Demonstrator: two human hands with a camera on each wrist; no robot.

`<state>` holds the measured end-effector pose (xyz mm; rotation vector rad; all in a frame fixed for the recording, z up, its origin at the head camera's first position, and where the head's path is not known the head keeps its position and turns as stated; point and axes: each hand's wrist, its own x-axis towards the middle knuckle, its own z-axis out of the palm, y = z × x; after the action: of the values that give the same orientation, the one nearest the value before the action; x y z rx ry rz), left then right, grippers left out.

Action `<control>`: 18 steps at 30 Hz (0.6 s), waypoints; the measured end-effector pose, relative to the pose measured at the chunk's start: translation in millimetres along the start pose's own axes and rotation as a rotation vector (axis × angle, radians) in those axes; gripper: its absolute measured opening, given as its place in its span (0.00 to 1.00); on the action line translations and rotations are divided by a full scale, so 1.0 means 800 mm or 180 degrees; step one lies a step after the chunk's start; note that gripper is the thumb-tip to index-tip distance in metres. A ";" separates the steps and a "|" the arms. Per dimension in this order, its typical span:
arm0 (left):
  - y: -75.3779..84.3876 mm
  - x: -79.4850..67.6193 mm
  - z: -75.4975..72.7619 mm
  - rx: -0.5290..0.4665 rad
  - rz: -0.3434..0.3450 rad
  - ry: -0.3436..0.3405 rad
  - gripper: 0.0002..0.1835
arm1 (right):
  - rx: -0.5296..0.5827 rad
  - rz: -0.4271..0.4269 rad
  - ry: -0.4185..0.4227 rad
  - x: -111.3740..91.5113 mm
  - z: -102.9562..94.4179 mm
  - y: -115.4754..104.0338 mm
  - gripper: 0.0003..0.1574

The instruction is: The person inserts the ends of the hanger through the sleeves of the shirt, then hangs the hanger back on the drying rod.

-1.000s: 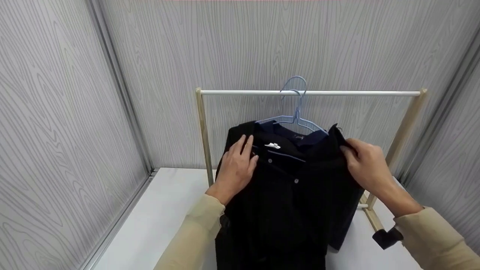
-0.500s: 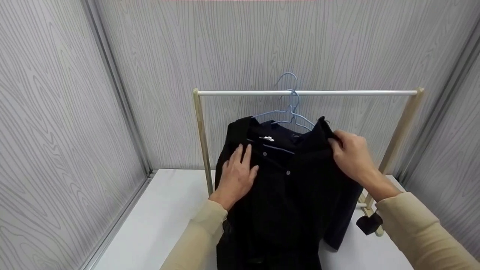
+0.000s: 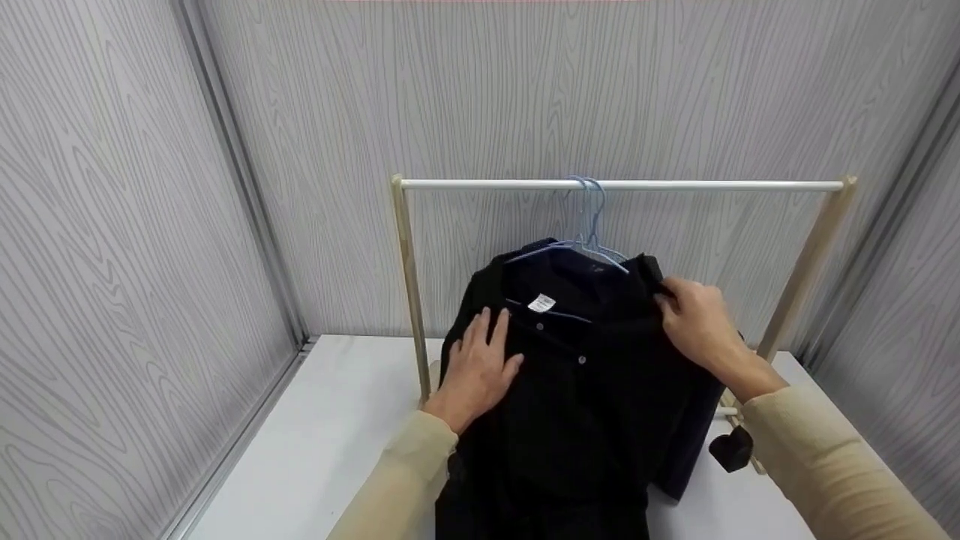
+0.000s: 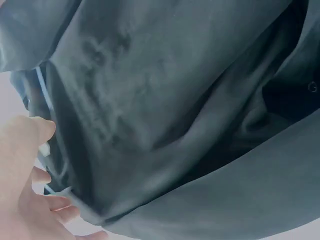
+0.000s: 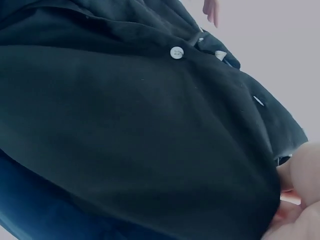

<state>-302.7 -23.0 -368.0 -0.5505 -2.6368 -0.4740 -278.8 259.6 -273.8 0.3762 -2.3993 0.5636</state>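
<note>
A black buttoned shirt [image 3: 570,427] with a white label [image 3: 541,303] hangs in front of a dark navy garment [image 3: 684,450]. Two light-blue hangers [image 3: 592,232] overlap at the rail, their hooks side by side. A blue edge crosses the black shirt's neckline. My left hand [image 3: 476,375] lies with extended fingers against the shirt's upper left front. At the collar's right side, my right hand [image 3: 701,322] pinches the black cloth between thumb and fingers. A white button [image 5: 176,52] shows close up in the right wrist view.
A white rail [image 3: 712,185] spans two wooden posts [image 3: 806,270] above a white tabletop [image 3: 315,420]. Grey wood-patterned panels [image 3: 300,112] enclose the back and sides. A small black object [image 3: 731,450] sits by the right sleeve cuff.
The raised hanger hook has come down to rail level, and the black shirt's collar has lowered. My right hand has shifted left with the pinched cloth; my left hand has slid slightly down.
</note>
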 end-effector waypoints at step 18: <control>-0.008 -0.053 0.026 -0.0201 0.0128 -0.0433 0.34 | 0.0020 -0.0114 0.0320 -0.043 -0.005 0.007 0.23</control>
<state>-276.4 -32.7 -406.7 -0.6767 -2.7413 -0.5261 -252.8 270.3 -295.1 0.3838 -2.2907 0.5611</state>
